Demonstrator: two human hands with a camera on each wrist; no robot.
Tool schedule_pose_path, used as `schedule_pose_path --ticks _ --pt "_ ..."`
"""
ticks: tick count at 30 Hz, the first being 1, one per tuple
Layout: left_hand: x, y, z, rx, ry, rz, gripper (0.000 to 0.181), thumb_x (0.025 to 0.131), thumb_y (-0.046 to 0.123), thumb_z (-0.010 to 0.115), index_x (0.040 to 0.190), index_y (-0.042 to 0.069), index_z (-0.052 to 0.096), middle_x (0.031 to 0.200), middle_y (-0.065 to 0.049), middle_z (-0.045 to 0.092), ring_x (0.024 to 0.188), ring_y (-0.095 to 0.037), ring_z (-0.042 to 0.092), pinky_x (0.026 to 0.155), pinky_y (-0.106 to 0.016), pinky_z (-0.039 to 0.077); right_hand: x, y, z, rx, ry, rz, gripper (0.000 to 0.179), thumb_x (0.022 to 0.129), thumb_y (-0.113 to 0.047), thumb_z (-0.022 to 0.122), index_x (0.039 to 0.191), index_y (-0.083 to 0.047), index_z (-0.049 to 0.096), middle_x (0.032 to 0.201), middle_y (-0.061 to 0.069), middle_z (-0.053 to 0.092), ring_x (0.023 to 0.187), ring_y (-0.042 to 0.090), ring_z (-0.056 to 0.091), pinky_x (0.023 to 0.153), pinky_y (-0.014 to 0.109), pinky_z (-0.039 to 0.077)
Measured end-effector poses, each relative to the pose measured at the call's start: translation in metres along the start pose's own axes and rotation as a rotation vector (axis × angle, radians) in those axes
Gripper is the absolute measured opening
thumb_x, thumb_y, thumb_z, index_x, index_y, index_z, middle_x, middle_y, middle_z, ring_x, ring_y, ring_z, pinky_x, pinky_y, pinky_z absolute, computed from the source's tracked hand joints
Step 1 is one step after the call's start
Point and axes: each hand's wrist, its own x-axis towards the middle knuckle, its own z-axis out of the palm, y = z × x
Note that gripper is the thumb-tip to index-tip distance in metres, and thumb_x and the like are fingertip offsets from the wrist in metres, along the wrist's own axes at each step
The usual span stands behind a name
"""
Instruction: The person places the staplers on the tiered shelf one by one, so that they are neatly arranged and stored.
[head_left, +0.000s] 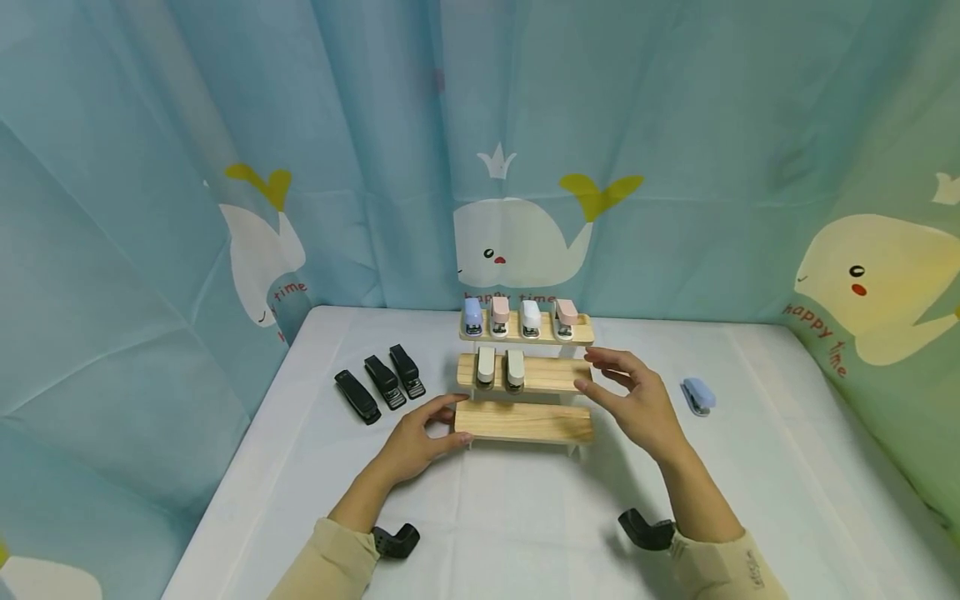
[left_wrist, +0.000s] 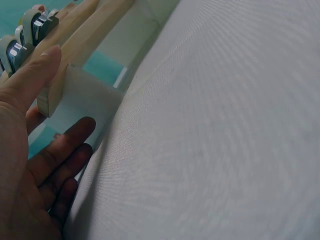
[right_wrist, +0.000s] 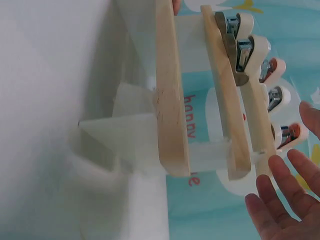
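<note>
A three-tier wooden display rack (head_left: 555, 423) with pale side supports stands mid-table. My left hand (head_left: 416, 442) holds the left end of its lowest board, thumb at the front edge and a fingertip at the back. In the left wrist view, that thumb (left_wrist: 42, 72) lies against the board and the other fingers are loosely bent below. My right hand (head_left: 637, 404) is beside the rack's right end, fingers apart and holding nothing; any contact is unclear. Two white mini staplers (head_left: 515, 369) stand on the middle tier. Several pastel ones, including a pink stapler (head_left: 566, 317), line the top tier.
Three black staplers (head_left: 385, 383) lie on the white table left of the rack. A blue mini stapler (head_left: 699, 395) lies to its right. Behind the table hangs a blue curtain (head_left: 390, 208) with whale prints. Each wrist carries a black device (head_left: 647, 531).
</note>
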Motion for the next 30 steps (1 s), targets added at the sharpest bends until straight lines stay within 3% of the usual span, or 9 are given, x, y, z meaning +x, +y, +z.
schedule_pose_path --ticks 6,19,30 --pt "-0.001 0.002 0.0 0.002 0.0 -0.005 0.058 0.086 0.047 0.083 0.139 0.046 0.059 0.115 0.009 0.071 0.12 -0.016 0.064 0.108 -0.05 0.044 -0.001 0.005 -0.009 -0.025 0.018 0.016 0.044 0.094 -0.019 0.079 0.135 -0.009 0.065 0.135 0.011 0.066 0.119 0.003 0.058 0.103 0.012 0.044" --pt "0.0 0.002 -0.001 0.011 -0.003 -0.002 0.058 0.086 0.05 0.082 0.14 0.046 0.058 0.118 0.008 0.071 0.121 -0.017 0.063 0.108 -0.051 0.045 -0.005 0.015 -0.027 -0.073 0.009 0.079 0.052 0.094 -0.025 0.079 0.141 -0.012 0.062 0.14 0.012 0.062 0.12 0.002 0.055 0.099 0.009 0.044" --pt "0.0 0.001 -0.001 0.01 -0.008 0.005 0.058 0.087 0.048 0.082 0.14 0.046 0.058 0.117 0.008 0.071 0.121 -0.016 0.062 0.109 -0.05 0.044 -0.008 0.029 -0.042 -0.188 -0.013 0.146 0.056 0.095 -0.035 0.077 0.143 -0.013 0.06 0.142 0.011 0.062 0.118 -0.001 0.052 0.097 0.011 0.046"
